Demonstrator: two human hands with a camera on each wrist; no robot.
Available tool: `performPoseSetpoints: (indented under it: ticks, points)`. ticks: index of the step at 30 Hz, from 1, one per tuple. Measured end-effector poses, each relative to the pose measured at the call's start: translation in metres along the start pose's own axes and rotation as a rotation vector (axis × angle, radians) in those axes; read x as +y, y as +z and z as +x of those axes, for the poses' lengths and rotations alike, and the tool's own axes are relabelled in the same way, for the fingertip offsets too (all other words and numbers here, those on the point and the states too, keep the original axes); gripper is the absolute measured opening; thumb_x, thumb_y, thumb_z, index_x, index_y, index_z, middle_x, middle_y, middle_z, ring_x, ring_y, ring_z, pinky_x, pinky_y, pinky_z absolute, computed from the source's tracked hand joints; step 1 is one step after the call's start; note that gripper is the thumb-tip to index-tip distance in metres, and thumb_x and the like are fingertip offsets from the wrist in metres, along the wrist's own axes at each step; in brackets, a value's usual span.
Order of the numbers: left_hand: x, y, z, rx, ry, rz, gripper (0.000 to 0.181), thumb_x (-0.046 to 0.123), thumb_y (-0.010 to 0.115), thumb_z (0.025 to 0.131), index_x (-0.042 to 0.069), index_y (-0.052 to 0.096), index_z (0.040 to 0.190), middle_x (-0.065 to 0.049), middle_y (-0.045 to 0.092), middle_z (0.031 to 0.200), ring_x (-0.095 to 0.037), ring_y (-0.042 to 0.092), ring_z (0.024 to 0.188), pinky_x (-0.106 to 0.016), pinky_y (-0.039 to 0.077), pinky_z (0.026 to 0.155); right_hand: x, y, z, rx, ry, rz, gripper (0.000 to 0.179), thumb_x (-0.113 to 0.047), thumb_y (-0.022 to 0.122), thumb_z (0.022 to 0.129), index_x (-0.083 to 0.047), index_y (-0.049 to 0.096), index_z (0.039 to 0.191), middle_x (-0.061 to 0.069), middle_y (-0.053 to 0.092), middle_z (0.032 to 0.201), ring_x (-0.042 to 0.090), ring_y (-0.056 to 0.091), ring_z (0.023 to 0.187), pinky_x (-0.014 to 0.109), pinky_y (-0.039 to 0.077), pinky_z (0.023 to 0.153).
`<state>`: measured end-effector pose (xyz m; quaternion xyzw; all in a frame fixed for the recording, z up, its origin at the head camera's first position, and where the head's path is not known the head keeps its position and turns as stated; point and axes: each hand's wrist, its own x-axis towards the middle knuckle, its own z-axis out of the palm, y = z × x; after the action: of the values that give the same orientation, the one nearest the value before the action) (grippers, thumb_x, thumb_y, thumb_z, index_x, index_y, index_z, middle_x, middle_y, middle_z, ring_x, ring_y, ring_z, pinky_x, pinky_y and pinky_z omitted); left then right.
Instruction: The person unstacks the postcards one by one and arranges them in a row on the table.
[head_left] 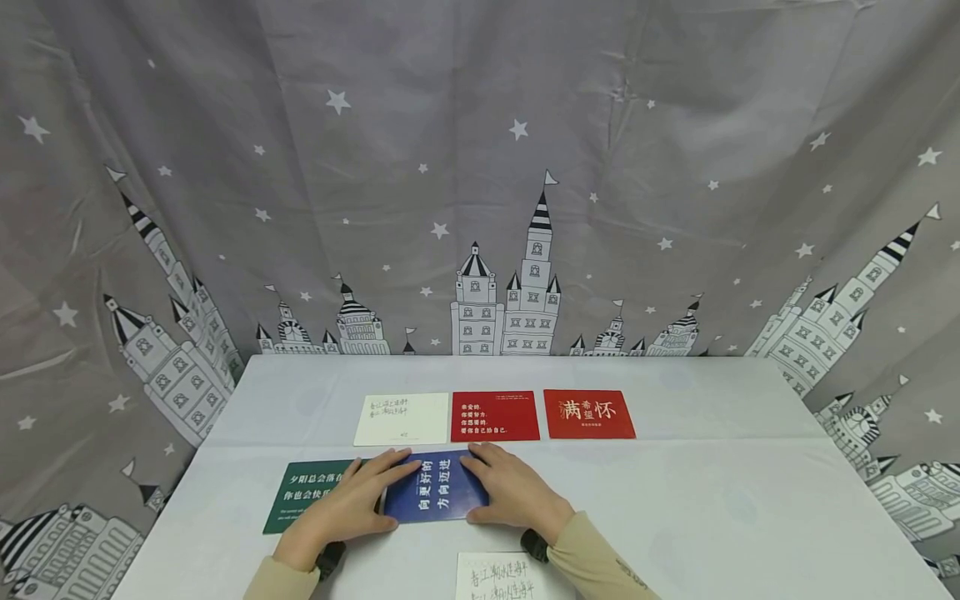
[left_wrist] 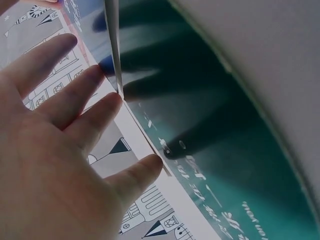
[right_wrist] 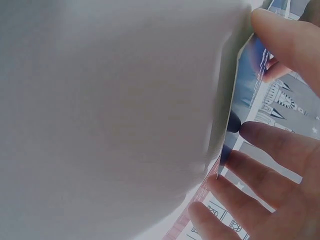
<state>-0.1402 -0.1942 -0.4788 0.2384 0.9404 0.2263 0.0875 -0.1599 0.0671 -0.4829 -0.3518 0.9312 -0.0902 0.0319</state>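
Observation:
A blue card (head_left: 437, 492) with white lettering lies on the table between the two hands. The left hand (head_left: 352, 500) touches its left side, thumb near the front corner and fingers toward the back corner. On the right side the right hand (head_left: 517, 492) touches it in the same way, fingers spread. Fairly straight fingers show on both hands in the wrist views. Beneath the left hand, a green card (head_left: 300, 500) is partly covered. In the left wrist view the green card (left_wrist: 225, 190) reflects the fingers.
Behind the hands lie, in a row, a white handwritten card (head_left: 401, 421), a red card with several lines of text (head_left: 495, 417) and another red card (head_left: 590, 421). A second handwritten card (head_left: 495, 575) is cut off in front. A grey castle-print curtain (head_left: 480, 125) hangs behind the white table (head_left: 712, 483).

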Motion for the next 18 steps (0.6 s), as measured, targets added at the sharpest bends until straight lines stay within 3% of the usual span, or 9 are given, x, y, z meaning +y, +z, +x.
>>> performPoseSetpoints:
  ticks: [18]
  points:
    - [0.0034, -0.0028, 0.0009, -0.029, -0.041, -0.023, 0.075, 0.015, 0.083, 0.068, 0.011, 0.053, 0.137, -0.016, 0.039, 0.146, -0.041, 0.031, 0.135, -0.073, 0.009, 0.102, -0.0019, 0.0017, 0.0009, -0.042, 0.025, 0.009, 0.075, -0.045, 0.075, 0.079, -0.009, 0.050, 0.139, 0.010, 0.042, 0.146, 0.025, 0.037, 0.135, 0.035, 0.031, 0.109]
